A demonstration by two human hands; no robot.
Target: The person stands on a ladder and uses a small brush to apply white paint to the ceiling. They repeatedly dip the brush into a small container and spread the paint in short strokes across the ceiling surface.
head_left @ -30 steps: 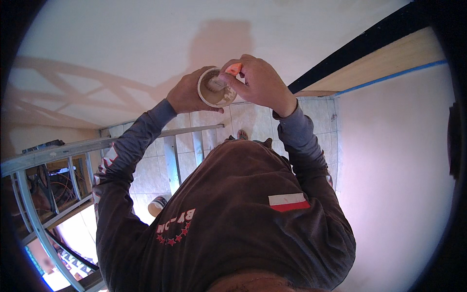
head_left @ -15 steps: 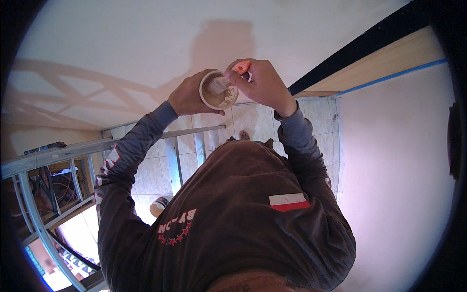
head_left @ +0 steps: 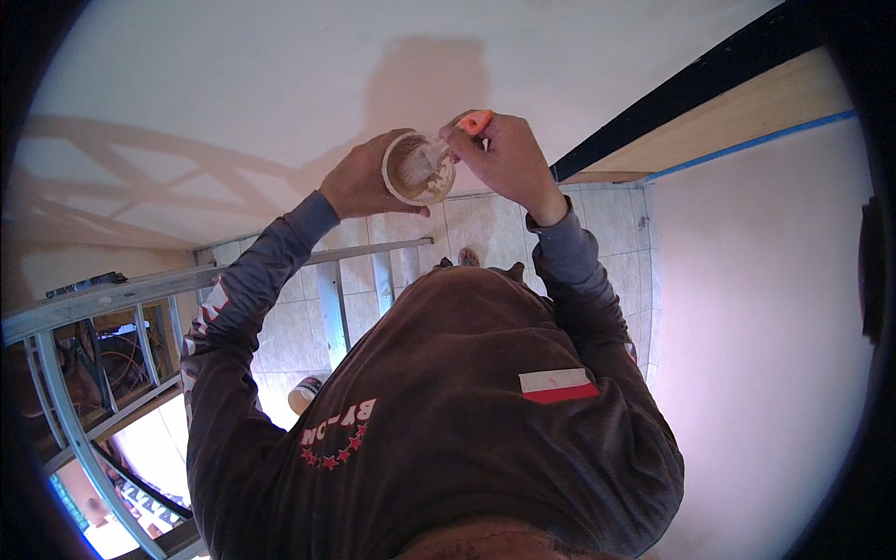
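My left hand (head_left: 362, 177) is wrapped round a small round tub (head_left: 390, 189), its mouth tilted toward me. Pale paint-like stuff smears the tub's inner wall. My right hand (head_left: 509, 161) grips a paintbrush (head_left: 476, 121) with an orange handle; its pale, broad head dips inside the tub. The brush head rests close to the inner wall, though whether it touches cannot be made out. Fingers of the right hand hide the middle of the brush. Both hands are raised in front of a pale wall (head_left: 233, 84).
A metal ladder (head_left: 89, 401) stands at my left, with a long rail reaching toward the middle. A bucket (head_left: 304, 396) sits on the tiled floor (head_left: 287, 336). At the right run a black band (head_left: 686, 89), a wooden strip (head_left: 747, 112) and a blue line (head_left: 747, 149).
My right hand has turned slightly, and the brush handle's orange end has shifted a little right and up. The brush head has moved slightly within the tub. My left hand has barely moved.
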